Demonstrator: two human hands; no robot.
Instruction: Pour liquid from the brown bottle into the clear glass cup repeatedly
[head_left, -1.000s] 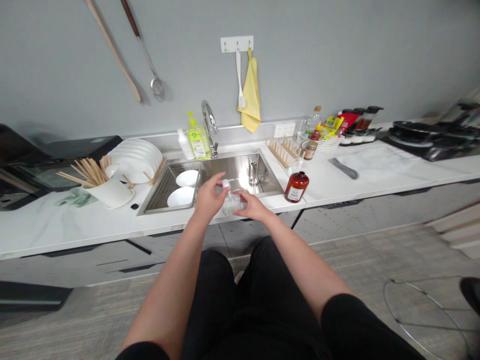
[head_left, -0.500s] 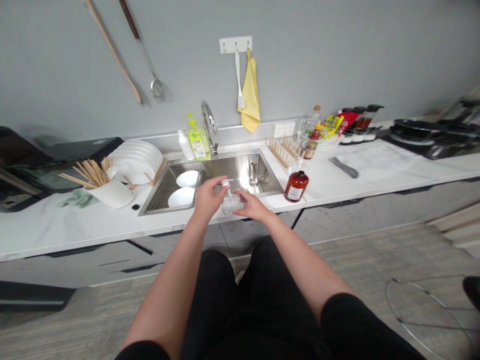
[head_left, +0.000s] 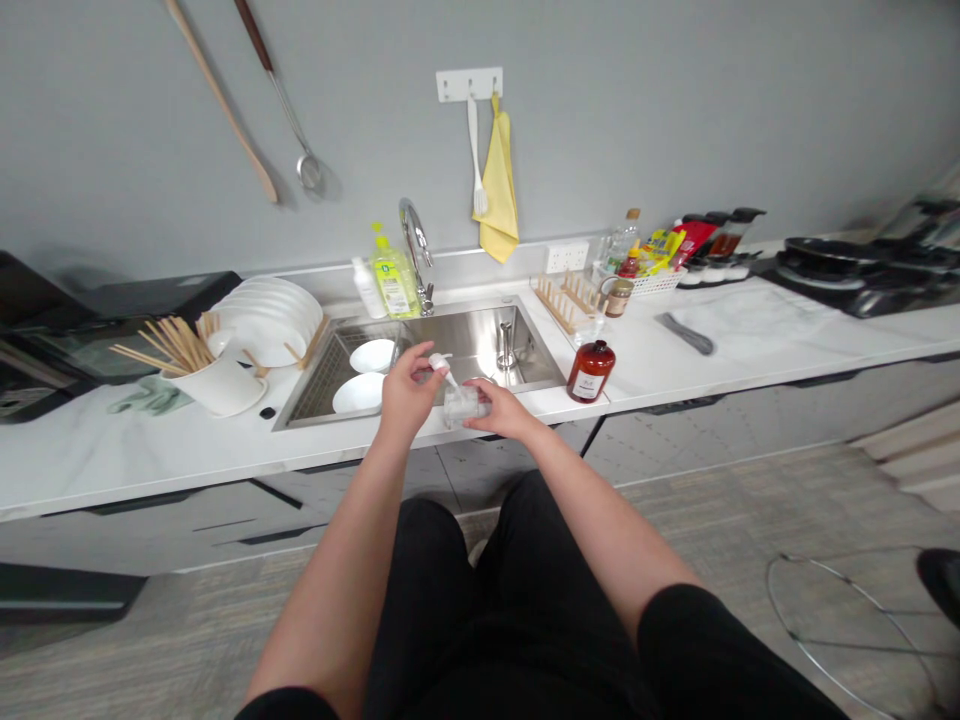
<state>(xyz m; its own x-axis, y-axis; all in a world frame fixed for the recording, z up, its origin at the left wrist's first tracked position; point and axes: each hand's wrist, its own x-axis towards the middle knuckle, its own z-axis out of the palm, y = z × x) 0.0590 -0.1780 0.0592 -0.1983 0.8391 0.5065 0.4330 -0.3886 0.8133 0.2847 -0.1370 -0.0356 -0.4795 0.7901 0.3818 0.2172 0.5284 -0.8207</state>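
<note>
My left hand (head_left: pixel 409 390) pinches a white pump head (head_left: pixel 439 362) between thumb and fingers at the sink's front edge. The pump head is tilted, and its stem slants down to the mouth of a small clear bottle (head_left: pixel 459 404). Around that bottle's right side my right hand (head_left: pixel 501 408) is closed. Whether the stem is still inside the bottle I cannot tell. To the right, an amber bottle (head_left: pixel 591 372) with a white label and no pump on top stands on the counter.
Two white bowls (head_left: pixel 358 394) sit in the left part of the sink (head_left: pixel 480 345). Left of it are white plates (head_left: pixel 277 305) and a white chopstick holder (head_left: pixel 225 388). Behind stand a faucet (head_left: pixel 415 240) and a yellow-green soap bottle (head_left: pixel 394 285). A small wooden rack (head_left: pixel 559 300) is at right.
My left hand has moved a little left with the pump head, which now tilts more to the left. My right hand keeps the clear bottle in nearly the same place.
</note>
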